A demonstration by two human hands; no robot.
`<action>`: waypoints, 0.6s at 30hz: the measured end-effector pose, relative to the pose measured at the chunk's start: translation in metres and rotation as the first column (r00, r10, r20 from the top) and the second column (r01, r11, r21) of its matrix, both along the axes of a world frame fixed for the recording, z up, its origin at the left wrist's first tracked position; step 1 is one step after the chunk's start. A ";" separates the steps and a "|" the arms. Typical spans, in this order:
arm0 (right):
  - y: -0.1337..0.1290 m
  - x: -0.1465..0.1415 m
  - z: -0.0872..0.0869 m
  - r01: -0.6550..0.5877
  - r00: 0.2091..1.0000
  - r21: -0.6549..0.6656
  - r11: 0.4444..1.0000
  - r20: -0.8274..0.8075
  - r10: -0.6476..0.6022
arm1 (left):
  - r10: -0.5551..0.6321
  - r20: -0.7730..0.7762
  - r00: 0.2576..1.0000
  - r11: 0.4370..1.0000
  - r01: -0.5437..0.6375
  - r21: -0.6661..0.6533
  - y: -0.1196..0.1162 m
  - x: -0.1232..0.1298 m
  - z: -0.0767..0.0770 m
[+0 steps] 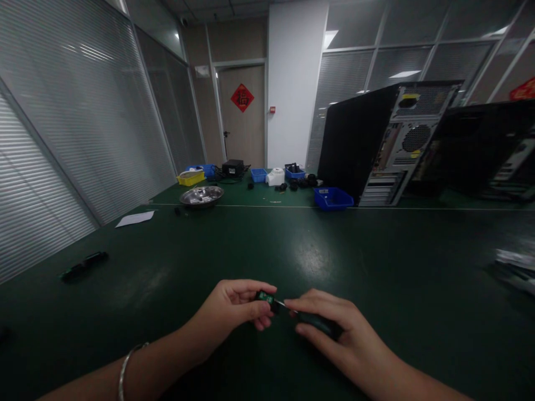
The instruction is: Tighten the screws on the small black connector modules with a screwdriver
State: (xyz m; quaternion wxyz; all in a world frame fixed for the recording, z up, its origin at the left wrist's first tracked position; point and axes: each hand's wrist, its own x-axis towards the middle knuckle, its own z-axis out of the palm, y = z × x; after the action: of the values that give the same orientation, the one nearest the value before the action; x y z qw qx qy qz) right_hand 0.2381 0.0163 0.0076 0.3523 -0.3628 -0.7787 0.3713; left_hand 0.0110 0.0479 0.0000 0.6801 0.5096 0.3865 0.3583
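Note:
My left hand [240,303] pinches a small black part with a green circuit board [264,297] between thumb and fingers. In my right hand [334,320] is a screwdriver [315,323] with a dark handle, its thin metal shaft pointing left. The shaft's tip meets the right side of the small part; whether it sits on a screw is too small to tell. Both hands are close together just above the green table [259,245], near its front edge.
A dark tool-like object [84,265] and white paper [136,219] lie left. Farther back stand a metal bowl [202,196], a yellow tray [191,178], a blue bin [333,199] and a black computer case [387,142]. A blurred silvery object [516,270] lies at the right edge.

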 end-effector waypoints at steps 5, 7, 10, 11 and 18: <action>0.002 0.000 -0.002 0.032 0.999 0.001 1.000 0.003 -0.032 | -0.020 0.092 0.996 0.998 0.025 -0.054 -0.001 0.000 0.000; 0.003 0.000 -0.004 0.029 1.000 0.008 1.000 -0.003 -0.029 | -0.016 0.122 0.992 0.996 0.027 -0.089 -0.002 -0.001 0.001; 0.003 0.001 -0.004 0.029 1.000 0.009 1.000 -0.010 -0.028 | -0.009 0.126 0.992 0.993 0.024 -0.117 -0.002 -0.002 0.003; 0.003 0.001 -0.004 0.027 1.000 0.011 1.000 -0.010 -0.027 | -0.010 0.128 0.992 0.993 0.025 -0.118 -0.002 -0.002 0.004; 0.001 0.000 -0.001 0.019 1.000 0.008 1.000 -0.003 -0.019 | 0.002 0.113 0.994 0.994 0.011 -0.108 0.000 -0.001 0.001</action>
State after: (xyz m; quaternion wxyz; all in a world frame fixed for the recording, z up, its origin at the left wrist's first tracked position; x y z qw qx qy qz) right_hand 0.2382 0.0176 0.0061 0.3585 -0.3681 -0.7763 0.3652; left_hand 0.0095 0.0478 0.0012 0.7283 0.4518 0.3652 0.3635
